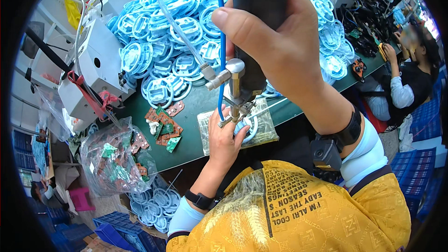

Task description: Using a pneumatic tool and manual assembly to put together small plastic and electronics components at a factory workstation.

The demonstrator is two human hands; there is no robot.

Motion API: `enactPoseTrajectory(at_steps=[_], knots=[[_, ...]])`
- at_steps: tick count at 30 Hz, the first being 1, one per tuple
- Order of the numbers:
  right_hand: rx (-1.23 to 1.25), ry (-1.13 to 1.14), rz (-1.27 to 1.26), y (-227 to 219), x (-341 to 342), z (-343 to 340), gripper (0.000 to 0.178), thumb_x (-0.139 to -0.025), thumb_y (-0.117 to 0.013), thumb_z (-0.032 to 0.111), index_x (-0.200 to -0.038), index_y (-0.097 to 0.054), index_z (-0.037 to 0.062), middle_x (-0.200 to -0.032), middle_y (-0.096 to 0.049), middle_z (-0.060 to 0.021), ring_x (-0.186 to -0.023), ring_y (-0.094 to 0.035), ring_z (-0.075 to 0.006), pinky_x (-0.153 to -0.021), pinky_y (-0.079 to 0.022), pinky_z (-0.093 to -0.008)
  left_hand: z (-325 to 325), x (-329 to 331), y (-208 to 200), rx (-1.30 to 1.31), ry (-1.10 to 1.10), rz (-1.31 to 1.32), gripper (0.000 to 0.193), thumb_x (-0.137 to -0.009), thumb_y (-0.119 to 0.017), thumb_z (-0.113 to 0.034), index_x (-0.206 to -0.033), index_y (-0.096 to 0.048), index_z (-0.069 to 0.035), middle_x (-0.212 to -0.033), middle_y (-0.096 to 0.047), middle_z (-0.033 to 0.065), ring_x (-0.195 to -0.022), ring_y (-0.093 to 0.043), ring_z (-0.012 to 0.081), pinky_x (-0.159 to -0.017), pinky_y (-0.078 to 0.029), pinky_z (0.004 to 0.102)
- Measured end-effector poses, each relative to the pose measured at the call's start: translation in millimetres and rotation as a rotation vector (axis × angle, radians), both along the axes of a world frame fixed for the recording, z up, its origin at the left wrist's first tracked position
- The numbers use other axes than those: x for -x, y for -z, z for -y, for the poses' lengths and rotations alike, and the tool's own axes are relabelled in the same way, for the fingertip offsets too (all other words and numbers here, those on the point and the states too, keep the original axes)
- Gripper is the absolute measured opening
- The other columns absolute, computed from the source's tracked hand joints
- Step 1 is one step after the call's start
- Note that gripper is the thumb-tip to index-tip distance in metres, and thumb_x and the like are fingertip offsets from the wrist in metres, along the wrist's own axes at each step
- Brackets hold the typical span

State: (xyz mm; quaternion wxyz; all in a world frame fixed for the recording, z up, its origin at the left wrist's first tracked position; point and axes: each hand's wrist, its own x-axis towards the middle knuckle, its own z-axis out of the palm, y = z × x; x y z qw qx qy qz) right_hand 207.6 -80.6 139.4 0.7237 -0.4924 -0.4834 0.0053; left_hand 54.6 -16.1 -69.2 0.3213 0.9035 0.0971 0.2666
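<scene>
The right hand point(284, 46), upper centre, wraps round a black driver point(259, 0). Below, the left hand point(223, 142) rests beside a smooth light-blue plastic ring point(253, 130), its thumb nearest; whether it pinches, I cannot tell. A crinkled, shiny pad point(267, 133) underlies both on the green surface point(191, 147).

Right grip point(287, 49) raised, higher than the left one; right thumb point(240, 24) laid out toward the left, nail showing, the other fingers curled round (mostly hidden from this angle). Right forearm point(332, 112) slants from near right to far left. Left grip point(223, 142) lower down, back upward, fingers pointing far, left thumb point(241, 135) angled right; fingertips partly hidden. Left forearm point(208, 180) comes in from near left.
</scene>
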Motion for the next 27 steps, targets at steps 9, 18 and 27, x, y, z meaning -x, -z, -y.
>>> enactPoseTrajectory(at_steps=[9,18,27], knots=[[0.047,-0.041,-0.280,-4.7,20.2,15.4,0.025,-0.083,-0.072,0.003,-0.102,-0.056,-0.0008,-0.077,-0.056,0.0006,-0.062,-0.054,-0.0051,-0.055,-0.043,-0.0212,-2.4,11.4,2.1,-0.062,0.034,0.023,0.038,-0.072,-0.082,-0.014,-0.106,-0.067,-0.003,-0.123,-0.057,0.0181,-0.124,-0.049,0.0402,-0.102,-0.039,0.0507],[0.085,0.036,-0.073,24.6,9.1,27.0,0.038,-0.084,-0.070,0.004,-0.119,-0.056,-0.0046,-0.082,-0.062,-0.0047,-0.065,-0.061,-0.0089,-0.057,-0.050,-0.0226,-11.4,15.7,9.7,-0.137,0.136,0.015,0.026,-0.075,-0.076,-0.004,-0.095,-0.061,0.001,-0.128,-0.060,0.0189,-0.128,-0.050,0.0410,-0.104,-0.039,0.0549],[-0.029,-0.061,-0.078,50.0,1.2,22.5,0.039,-0.085,-0.069,0.003,-0.121,-0.055,-0.0059,-0.083,-0.062,-0.0053,-0.065,-0.060,-0.0086,-0.058,-0.050,-0.0224,-6.6,13.7,16.5,-0.094,0.151,-0.022,0.035,-0.079,-0.074,-0.005,-0.110,-0.061,0.004,-0.125,-0.061,0.0201,-0.126,-0.052,0.0405,-0.102,-0.042,0.0532]])
